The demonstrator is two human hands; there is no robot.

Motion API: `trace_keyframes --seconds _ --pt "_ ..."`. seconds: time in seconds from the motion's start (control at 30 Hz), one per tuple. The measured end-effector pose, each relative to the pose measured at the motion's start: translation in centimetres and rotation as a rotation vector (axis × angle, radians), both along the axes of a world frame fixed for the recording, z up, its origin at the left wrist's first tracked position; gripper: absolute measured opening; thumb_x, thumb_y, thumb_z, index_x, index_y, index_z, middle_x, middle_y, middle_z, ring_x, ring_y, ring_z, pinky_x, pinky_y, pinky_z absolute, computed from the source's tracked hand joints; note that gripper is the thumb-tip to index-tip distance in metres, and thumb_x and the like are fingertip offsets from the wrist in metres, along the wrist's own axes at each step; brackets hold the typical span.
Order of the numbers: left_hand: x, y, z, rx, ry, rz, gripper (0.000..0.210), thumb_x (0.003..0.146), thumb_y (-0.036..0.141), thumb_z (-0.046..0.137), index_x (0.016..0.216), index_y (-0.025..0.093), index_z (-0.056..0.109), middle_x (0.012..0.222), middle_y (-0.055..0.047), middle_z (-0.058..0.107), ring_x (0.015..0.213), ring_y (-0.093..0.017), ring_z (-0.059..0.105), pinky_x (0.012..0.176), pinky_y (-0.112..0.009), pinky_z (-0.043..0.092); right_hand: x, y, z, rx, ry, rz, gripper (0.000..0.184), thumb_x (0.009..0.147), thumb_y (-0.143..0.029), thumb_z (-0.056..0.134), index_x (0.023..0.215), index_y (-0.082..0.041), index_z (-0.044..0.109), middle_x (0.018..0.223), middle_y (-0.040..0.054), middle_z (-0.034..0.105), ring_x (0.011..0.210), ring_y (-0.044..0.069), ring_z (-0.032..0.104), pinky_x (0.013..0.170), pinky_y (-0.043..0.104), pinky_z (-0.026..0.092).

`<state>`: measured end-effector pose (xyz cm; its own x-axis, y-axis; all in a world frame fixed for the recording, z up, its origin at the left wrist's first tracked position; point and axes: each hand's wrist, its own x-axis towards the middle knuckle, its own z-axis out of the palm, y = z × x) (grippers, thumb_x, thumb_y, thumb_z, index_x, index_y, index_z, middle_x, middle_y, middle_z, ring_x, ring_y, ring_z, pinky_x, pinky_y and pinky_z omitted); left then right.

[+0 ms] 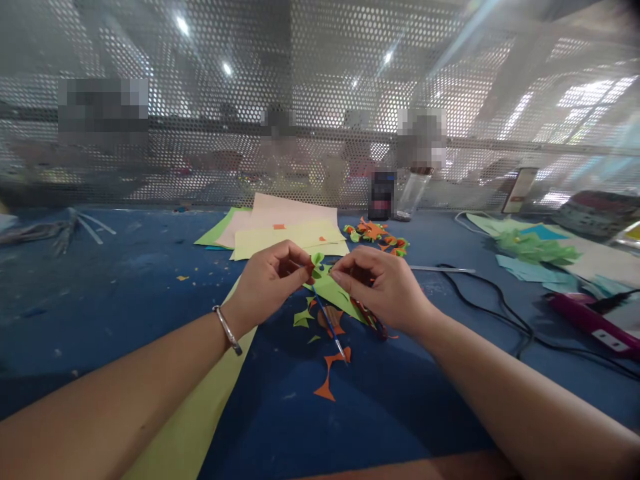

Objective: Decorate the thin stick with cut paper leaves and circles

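You're handling paper up close, looks like: left hand (pixel 267 277) pinching small green piece (pixel 317 261) above blue table (pixel 410 393), right hand (pixel 387 283) near it, can't tell if pinching; next move probably calls for light fingertips.

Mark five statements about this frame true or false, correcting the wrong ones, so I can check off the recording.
1. The left hand pinches a curled green paper piece. True.
2. A silver bracelet is on the right wrist. False: it is on the left wrist.
3. The tabletop is white. False: it is blue.
4. Orange paper scraps lie on the tabletop. True.
5. The black cord lies left of the left hand. False: it lies on the right side of the picture.
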<state>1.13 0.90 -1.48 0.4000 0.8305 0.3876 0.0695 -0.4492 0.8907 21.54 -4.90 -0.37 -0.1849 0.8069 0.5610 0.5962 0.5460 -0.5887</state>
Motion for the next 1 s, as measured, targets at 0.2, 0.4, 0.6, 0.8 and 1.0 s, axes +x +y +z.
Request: trace_keyframes --seconds 0.2,0.4,0.6,0.8,1.0 --pt "0.0 -0.2 0.1 0.068 0.076 -0.012 0.006 0.083 0.024 0.068 0.085 0.022 0.063 0.074 -0.002 0.07 0.064 -0.013 0.065 0.056 -0.023 0.047 -0.2 0.1 -0.2 0.017 -0.007 -0.012 0.009 0.086 -0.022 0.062 0.083 -0.018 0.069 0.075 0.0004 0.064 0.065 0.011 0.053 0.059 0.023 0.04" --pt "0.2 -0.8 0.5 0.165 0.169 0.041 0.002 0.081 0.021 0.066 0.082 0.021 0.066 0.072 -0.001 0.067 0.063 -0.013 0.061 0.057 -0.024 0.046 -0.2 0.1 0.0 0.032 -0.029 -0.032 0.009 0.086 -0.022 0.062 0.08 -0.018 0.068 0.074 0.0005 0.063 0.066 0.012 0.053 0.06 0.024 0.04" --pt "0.3 -0.9 0.7 0.217 0.211 0.069 0.002 0.08 0.021 0.064 0.081 0.02 0.066 0.072 0.0 0.067 0.062 -0.012 0.059 0.057 -0.023 0.046 -0.2 0.2 -0.1 0.055 -0.048 -0.033 0.009 0.085 -0.02 0.062 0.078 -0.018 0.067 0.072 -0.0005 0.061 0.065 0.011 0.052 0.06 0.024 0.039" --pt "0.3 -1.1 0.9 0.226 0.273 0.069 0.004 0.081 0.021 0.063 0.083 0.019 0.065 0.073 0.001 0.067 0.063 -0.012 0.061 0.058 -0.022 0.047 -0.3 0.3 -0.2 0.074 -0.042 -0.016 0.009 0.084 -0.017 0.063 0.076 -0.017 0.066 0.071 -0.0007 0.06 0.064 0.01 0.052 0.058 0.023 0.039" --pt "0.4 -1.2 0.8 0.237 0.272 0.067 0.002 0.081 0.02 0.063 0.082 0.019 0.064 0.072 0.001 0.066 0.063 -0.011 0.06 0.057 -0.021 0.047 -0.2 0.2 -0.2 0.075 -0.048 -0.023 0.009 0.084 -0.017 0.063 0.076 -0.016 0.066 0.071 -0.0009 0.06 0.064 0.01 0.052 0.058 0.023 0.039"
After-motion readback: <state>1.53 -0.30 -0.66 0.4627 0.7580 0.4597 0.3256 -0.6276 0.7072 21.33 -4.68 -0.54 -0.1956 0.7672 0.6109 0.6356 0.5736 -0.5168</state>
